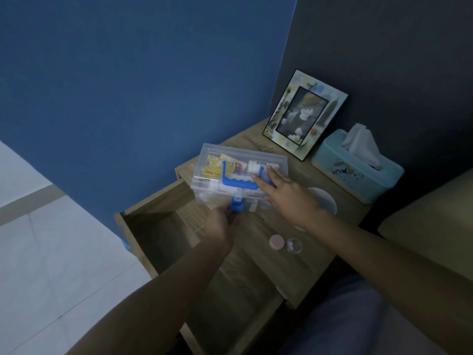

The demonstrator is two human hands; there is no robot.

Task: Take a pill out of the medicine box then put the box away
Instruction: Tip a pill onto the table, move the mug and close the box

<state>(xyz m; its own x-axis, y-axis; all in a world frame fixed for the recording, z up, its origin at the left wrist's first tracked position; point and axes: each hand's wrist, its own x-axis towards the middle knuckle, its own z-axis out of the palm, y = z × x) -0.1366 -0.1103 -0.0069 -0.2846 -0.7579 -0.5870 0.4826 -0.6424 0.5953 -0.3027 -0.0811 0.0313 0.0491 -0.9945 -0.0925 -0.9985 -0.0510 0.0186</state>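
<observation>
The left grip (221,221) pinches the blue latch (236,204) of the medicine box (238,175); the right grip (281,190) lies flat and spread on its lid, holding nothing. The box sits on the counter (314,252) above the open drawer (158,226). A pill seems already out in the small clear cup (294,245); stowing remains.

The medicine box (230,165) is clear plastic with a blue handle (236,181) folded flat on its lid and a blue front latch (236,204); packets and small bottles show through. It sits on the wooden nightstand (266,254) beside an open drawer (158,242).
</observation>
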